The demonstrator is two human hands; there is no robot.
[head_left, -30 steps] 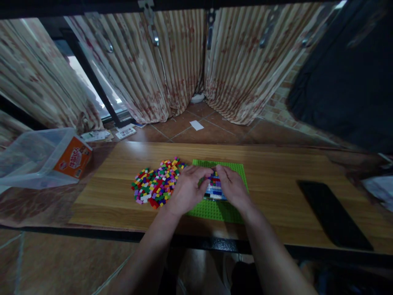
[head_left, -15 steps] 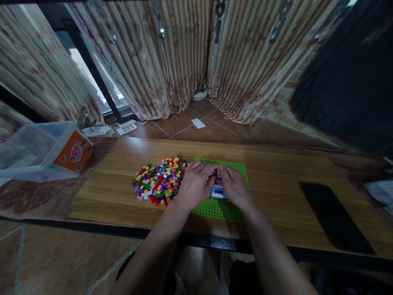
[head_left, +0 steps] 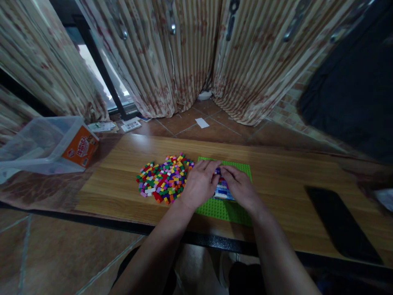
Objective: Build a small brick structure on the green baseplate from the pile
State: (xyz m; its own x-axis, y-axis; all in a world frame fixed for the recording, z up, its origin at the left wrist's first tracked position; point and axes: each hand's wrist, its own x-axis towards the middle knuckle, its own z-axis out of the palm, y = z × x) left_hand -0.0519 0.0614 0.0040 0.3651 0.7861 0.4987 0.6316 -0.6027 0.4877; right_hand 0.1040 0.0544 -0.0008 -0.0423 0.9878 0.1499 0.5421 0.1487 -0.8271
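Observation:
A green studded baseplate (head_left: 225,211) lies on the wooden table, with a build of blue, white and red toy bricks (head_left: 223,191) on it. My left hand (head_left: 201,182) bends over the build's left side, fingers curled at its far end. From the right, my right hand (head_left: 239,184) closes on the same far end, thumb and fingertips near a dark blue brick (head_left: 217,170). The fingertips of both hands almost meet there. My hands cover much of the build, so what sits under the fingers is partly hidden.
A heap of loose coloured bricks (head_left: 164,178) lies left of the baseplate. Beyond it, a clear plastic bin (head_left: 46,143) with an orange label stands at the left. A black flat object (head_left: 340,223) rests on the table (head_left: 276,172) at the right. Curtains (head_left: 184,61) hang behind.
The view has shifted slightly, so the scene sits a little further right. Both hands stay at the far end of the build, with only small finger movement.

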